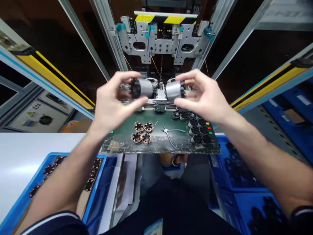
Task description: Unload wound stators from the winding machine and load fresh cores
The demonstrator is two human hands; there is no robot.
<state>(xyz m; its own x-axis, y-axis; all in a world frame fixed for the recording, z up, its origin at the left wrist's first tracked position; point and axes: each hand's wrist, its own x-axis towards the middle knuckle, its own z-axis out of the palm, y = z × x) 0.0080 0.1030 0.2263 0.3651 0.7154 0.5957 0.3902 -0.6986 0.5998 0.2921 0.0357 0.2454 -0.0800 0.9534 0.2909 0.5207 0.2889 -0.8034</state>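
While your left hand pinches one silver-and-black cylinder, thumb below and fingers above, your right hand pinches a second cylinder the same way. Both held up over the far edge of the green counter, a bit blurred, black ends toward your palms, silver ends facing each other, apart. Metal fixture shows in the gap between your hands; can't tell if either cylinder touches it. Beyond your hands: big metal plate with a yellow-black striped bar across its top.

On the counter, nearer you than your left hand and off to its right: four copper-wound rings, two by two. Pliers lie right of those, short of your right hand, handles apart. Dark round parts cluster just below your right hand. Under your left forearm: blue tray, more wound rings inside. Below your right forearm: blue bins of dark parts, too dim to make out
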